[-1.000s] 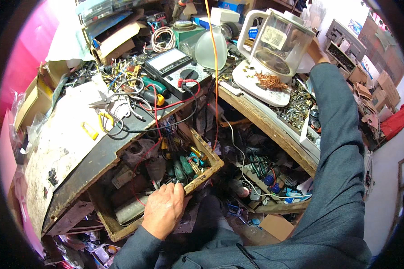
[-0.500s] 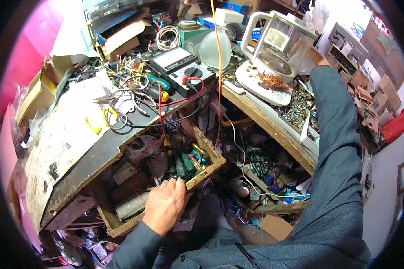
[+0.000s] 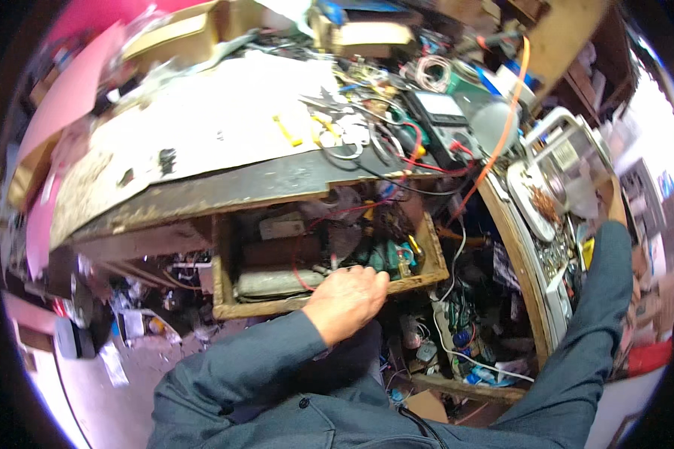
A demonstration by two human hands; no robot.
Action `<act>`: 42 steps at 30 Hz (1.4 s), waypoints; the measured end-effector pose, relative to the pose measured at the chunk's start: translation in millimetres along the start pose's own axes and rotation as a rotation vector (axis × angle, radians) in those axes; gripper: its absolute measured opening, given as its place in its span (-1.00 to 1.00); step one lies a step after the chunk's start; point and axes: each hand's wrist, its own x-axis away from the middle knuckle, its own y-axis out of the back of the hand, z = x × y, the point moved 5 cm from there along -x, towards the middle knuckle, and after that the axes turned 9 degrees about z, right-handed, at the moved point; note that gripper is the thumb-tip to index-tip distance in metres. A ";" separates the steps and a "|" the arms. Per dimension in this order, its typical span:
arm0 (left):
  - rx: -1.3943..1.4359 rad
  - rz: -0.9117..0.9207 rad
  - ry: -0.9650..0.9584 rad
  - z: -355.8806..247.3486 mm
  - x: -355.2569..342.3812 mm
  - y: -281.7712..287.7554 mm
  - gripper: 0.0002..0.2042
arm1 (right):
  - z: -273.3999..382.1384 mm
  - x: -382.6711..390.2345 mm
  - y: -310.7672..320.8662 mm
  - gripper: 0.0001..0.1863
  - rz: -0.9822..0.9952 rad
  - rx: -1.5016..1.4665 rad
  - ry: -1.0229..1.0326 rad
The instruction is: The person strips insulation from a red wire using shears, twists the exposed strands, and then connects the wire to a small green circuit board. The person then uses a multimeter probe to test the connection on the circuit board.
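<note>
My left hand [image 3: 346, 303] is closed over the front board of an open wooden drawer [image 3: 277, 308], its fingertips bent inside the rim. In the drawer lie a grey cylinder [image 3: 277, 283], green-handled tools [image 3: 386, 257] and a thin red wire. My right arm reaches to the far right, where my right hand [image 3: 614, 200] is beside a clear jug [image 3: 577, 161] with a white handle. Its fingers are mostly hidden by the jug and blurred. The jug stands on a white base [image 3: 530, 202] with a bundle of copper wire [image 3: 544, 203] on it.
On the bench are a multimeter [image 3: 442, 120] with red and black leads, yellow-handled pliers [image 3: 326, 127] and a large pale sheet [image 3: 225, 105]. An orange cable [image 3: 502, 142] hangs across the view. Small metal parts crowd the right-hand bench; cluttered shelving shows below it.
My view has swung left, so the benches appear turned and shifted right. My left hand is still on the drawer front and my right hand still beside the jug.
</note>
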 end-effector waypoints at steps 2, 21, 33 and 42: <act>-0.019 -0.028 0.032 -1.1 6.5 0.3 -0.88 | 11.9 1.6 11.6 -0.88 -0.087 -0.070 0.046; -0.121 -0.175 0.114 1.1 25.2 -8.2 -0.84 | 256.7 147.6 -93.1 -0.75 -0.588 0.246 0.713; -0.049 -0.813 0.040 29.7 142.4 121.7 -0.86 | 273.2 365.7 -473.3 -0.79 0.156 -0.354 0.816; -0.448 -0.715 0.621 154.4 182.1 222.8 -0.50 | 279.3 362.1 -518.0 -0.78 0.538 -0.258 0.761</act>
